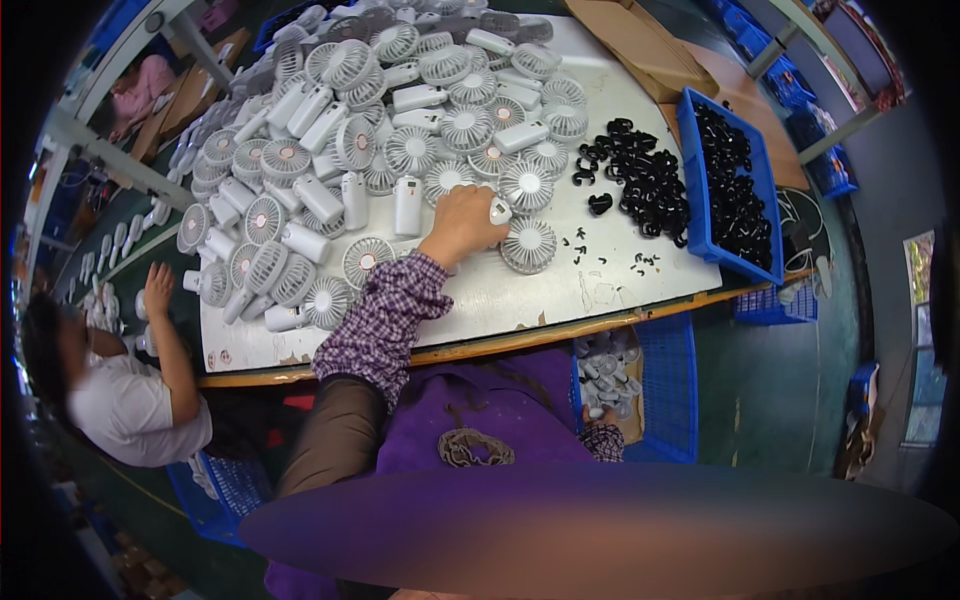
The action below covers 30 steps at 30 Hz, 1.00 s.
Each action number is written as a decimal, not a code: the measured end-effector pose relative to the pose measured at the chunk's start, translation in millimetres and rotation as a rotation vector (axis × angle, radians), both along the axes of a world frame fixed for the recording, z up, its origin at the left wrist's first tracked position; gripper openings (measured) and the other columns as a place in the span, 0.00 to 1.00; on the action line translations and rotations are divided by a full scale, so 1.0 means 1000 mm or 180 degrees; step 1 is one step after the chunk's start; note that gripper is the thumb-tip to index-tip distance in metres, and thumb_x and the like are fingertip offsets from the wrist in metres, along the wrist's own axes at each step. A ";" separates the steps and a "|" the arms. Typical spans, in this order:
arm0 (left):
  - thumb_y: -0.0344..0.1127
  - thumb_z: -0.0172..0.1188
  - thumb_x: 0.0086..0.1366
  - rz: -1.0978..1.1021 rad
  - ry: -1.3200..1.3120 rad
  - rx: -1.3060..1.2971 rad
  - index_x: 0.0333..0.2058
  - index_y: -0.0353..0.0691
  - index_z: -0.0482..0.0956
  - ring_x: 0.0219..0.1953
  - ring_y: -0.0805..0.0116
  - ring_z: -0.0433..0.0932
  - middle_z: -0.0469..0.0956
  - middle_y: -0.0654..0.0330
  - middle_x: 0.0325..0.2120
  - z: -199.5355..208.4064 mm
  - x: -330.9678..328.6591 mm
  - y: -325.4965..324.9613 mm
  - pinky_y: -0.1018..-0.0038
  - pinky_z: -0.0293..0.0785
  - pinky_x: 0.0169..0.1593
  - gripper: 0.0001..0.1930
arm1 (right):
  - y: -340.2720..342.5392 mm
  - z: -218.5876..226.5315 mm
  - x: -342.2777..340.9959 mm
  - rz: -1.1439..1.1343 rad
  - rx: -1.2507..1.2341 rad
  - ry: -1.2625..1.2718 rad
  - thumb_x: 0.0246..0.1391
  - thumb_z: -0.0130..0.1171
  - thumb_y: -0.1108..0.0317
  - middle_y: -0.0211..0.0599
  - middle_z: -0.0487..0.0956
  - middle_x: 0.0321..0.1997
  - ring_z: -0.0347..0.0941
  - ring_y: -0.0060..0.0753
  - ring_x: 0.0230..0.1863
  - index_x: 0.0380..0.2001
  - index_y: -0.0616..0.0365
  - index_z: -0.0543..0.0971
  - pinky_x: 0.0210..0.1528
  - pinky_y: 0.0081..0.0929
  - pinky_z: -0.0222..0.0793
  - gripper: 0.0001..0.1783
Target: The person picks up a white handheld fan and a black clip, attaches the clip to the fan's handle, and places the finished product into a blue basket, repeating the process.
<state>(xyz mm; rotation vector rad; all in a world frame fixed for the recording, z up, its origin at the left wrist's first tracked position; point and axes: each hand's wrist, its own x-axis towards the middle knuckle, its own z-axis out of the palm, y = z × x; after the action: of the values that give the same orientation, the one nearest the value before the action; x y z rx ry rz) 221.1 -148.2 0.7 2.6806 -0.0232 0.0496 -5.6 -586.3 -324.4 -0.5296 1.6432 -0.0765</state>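
My left hand reaches over the white tabletop with its fingers closed round the handle end of a white handheld fan. The round grille of that fan rests near the table's front. Just beyond and to the left spreads a big heap of similar white handheld fans, lying at all angles. Low on the right, below the table edge, my right hand is down in a blue crate, beside white fan-like pieces. Its fingers are too small and partly covered to read.
Small black curved parts lie piled on the table's right side, and more fill a blue bin. An open cardboard box lies behind. At left, a co-worker in a white shirt sits close to the table; another crate stands beside them.
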 end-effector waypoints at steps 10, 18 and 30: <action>0.46 0.65 0.46 -0.1045 0.0505 -0.1842 0.55 0.36 0.64 0.40 0.44 0.77 0.75 0.36 0.39 0.015 -0.096 -0.012 0.59 0.72 0.45 0.38 | 0.061 0.229 0.080 0.2856 -0.1281 -0.2903 0.59 0.51 0.59 0.38 0.79 0.34 0.74 0.28 0.33 0.43 0.60 0.73 0.30 0.20 0.69 0.16; 0.50 0.66 0.53 -0.1035 0.0991 -0.2552 0.42 0.39 0.72 0.36 0.48 0.79 0.78 0.43 0.32 -0.007 -0.152 -0.064 0.62 0.73 0.39 0.25 | 0.189 0.364 0.109 0.4585 -0.2807 -0.4022 0.52 0.51 0.73 0.43 0.75 0.43 0.71 0.35 0.44 0.45 0.69 0.74 0.51 0.29 0.64 0.17; 0.42 0.62 0.60 0.0369 0.1838 -0.3732 0.26 0.30 0.79 0.18 0.75 0.75 0.77 0.59 0.17 -0.025 -0.161 -0.014 0.78 0.73 0.24 0.17 | 0.226 0.317 0.151 0.4711 -0.3066 -0.4087 0.55 0.56 0.72 0.33 0.76 0.35 0.71 0.23 0.38 0.38 0.64 0.77 0.42 0.20 0.66 0.09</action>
<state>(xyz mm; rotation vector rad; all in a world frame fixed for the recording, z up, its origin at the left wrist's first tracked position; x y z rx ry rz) 60.1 -161.7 -24.5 1.4460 0.2589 -0.5101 145.9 -360.5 -6.9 -1.8018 -0.3676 -0.0685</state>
